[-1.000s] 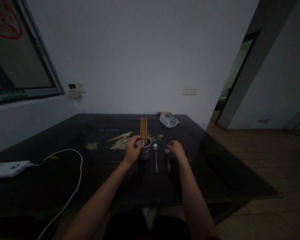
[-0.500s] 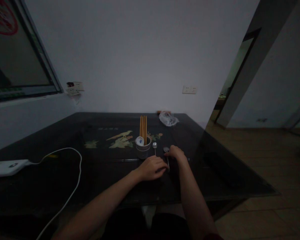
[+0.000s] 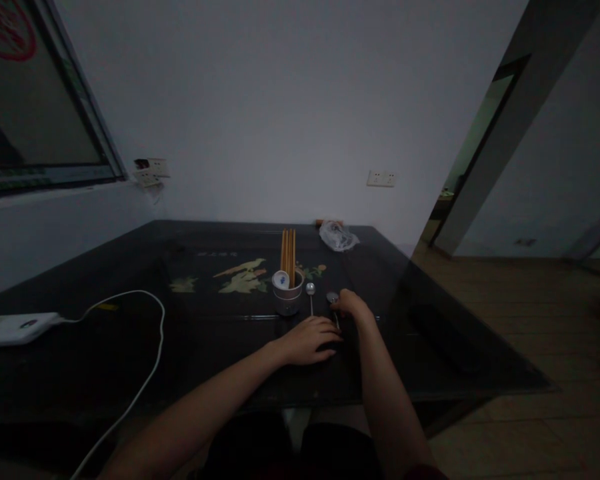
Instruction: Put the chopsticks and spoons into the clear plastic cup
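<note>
My left hand (image 3: pixel 311 339) rests low over the dark table with its fingers apart. Its fingertips are by the handle end of a metal spoon, and I see no grip on it. My right hand (image 3: pixel 351 304) is closed on that spoon (image 3: pixel 333 297), just below its round bowl, which points away from me. A second metal spoon (image 3: pixel 311 289) lies to the left, its lower handle running behind my left hand. Beyond the left hand stands a cup (image 3: pixel 288 303) holding several wooden chopsticks (image 3: pixel 289 257) and a white ceramic spoon (image 3: pixel 281 280).
The glossy black table (image 3: pixel 220 373) has a bird and flower picture. A crumpled plastic bag (image 3: pixel 338 237) lies at the back by the wall. On the left is a white device (image 3: pixel 17 330) with a white cable (image 3: pixel 160 340). A long dark object (image 3: pixel 445 337) lies at the right.
My left fingers have spread and come off the spoon's handle end. My right hand stays at the spoon's neck. The view has shifted slightly.
</note>
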Available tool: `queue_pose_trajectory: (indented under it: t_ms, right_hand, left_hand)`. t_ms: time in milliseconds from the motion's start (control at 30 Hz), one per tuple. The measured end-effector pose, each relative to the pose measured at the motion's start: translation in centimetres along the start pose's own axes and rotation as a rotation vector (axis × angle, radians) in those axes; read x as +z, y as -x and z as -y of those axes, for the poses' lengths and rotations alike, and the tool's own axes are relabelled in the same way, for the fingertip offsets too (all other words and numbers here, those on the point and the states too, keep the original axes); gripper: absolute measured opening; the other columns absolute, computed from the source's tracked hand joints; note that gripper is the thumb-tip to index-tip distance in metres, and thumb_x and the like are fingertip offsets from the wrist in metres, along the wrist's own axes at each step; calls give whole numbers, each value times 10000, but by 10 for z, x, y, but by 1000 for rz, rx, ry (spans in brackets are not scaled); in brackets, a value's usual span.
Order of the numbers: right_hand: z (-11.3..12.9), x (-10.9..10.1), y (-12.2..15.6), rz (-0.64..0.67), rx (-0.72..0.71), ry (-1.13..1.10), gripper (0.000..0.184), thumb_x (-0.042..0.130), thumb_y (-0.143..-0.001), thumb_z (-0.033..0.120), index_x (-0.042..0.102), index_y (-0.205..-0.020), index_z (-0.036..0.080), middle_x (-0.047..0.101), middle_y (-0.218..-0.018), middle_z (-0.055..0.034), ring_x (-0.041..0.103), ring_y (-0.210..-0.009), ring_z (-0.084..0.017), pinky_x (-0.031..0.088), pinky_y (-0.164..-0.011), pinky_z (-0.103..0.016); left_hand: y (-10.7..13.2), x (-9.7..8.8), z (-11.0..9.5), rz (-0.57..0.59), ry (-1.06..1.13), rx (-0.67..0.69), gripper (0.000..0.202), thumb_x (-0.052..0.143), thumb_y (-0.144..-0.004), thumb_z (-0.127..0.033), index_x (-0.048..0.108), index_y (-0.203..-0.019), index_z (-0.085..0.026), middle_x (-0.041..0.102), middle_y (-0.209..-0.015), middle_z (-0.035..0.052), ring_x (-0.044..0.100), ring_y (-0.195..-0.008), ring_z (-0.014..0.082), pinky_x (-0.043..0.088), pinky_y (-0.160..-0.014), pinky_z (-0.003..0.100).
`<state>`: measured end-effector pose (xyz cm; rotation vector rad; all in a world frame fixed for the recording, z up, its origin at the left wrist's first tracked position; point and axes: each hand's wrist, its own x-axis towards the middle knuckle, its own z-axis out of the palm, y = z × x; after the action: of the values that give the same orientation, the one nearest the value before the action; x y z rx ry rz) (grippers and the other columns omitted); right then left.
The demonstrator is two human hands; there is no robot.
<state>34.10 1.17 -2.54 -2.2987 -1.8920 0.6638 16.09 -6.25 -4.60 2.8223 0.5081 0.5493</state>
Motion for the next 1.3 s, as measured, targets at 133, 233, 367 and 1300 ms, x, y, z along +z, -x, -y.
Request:
queue_pose_trajectory:
  t_ms: [133, 233, 367, 1300]
  right_hand:
    - [2, 3, 0, -31, 0, -27, 136, 670, -663, 229, 709, -775, 163, 717, -706, -103, 687, -800, -228, 463, -649, -249]
    - [4, 5, -2, -68, 6, -50, 148, 668, -643, 205, 704, -778, 156, 720, -789, -134, 679, -874, -263, 469, -687, -279]
    - [3, 5, -6, -113, -13, -132, 84, 658, -641, 189, 683, -709, 149, 715, -794, -136, 675, -877, -263, 465, -685, -272]
    - [46, 7, 14, -199, -523, -1350, 342, 659, -631, 344, 422, -843, 219, 606, -527, 76, 435, -334, -57, 262, -317, -144]
  left_hand:
    - [-1, -1, -1, -2, 23, 0, 319, 559, -852, -282, 586, -1167, -240, 600, -1231, 72, 503, -1177, 209, 379, -1001, 375]
    - [-2, -1, -1, -14, 34, 18, 306, 548, -857, -256, 589, -1160, -237, 614, -1205, 69, 514, -1164, 203, 377, -1002, 368]
    - [-2, -5, 1, -68, 16, -22, 253, 510, -870, -220, 616, -1099, -227, 643, -1113, 58, 547, -1092, 189, 399, -964, 345]
    - [-1, -18, 6, -280, -49, -688, 166, 498, -860, -366, 563, -878, -215, 634, -687, -4, 591, -600, 160, 280, -527, 228]
